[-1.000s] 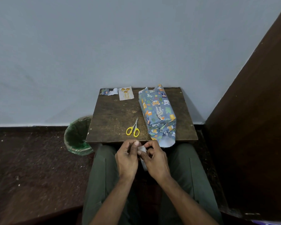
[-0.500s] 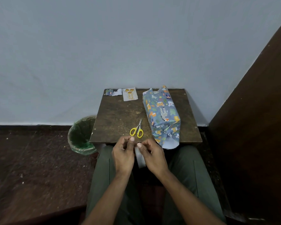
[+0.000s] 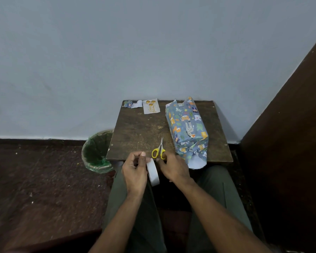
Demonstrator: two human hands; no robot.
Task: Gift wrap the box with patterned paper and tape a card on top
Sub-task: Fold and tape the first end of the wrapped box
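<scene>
Two hands were low in front of the small brown bench (image 3: 139, 128), above the person's lap. The left hand (image 3: 134, 170) had its fingers curled around a white tape roll (image 3: 153, 172) and held it on edge. The right hand (image 3: 173, 168) was just beside the roll with its fingers bent at the yellow scissors (image 3: 159, 151); whether it gripped them, I could not tell. The wrapped box (image 3: 187, 128) lay on the right part of the bench, its near paper end hanging open over the edge. The card (image 3: 151, 106) lay at the far edge, near a paper scrap (image 3: 133, 104). A green-lined bin (image 3: 97, 149) stood on the floor, left of the bench.
</scene>
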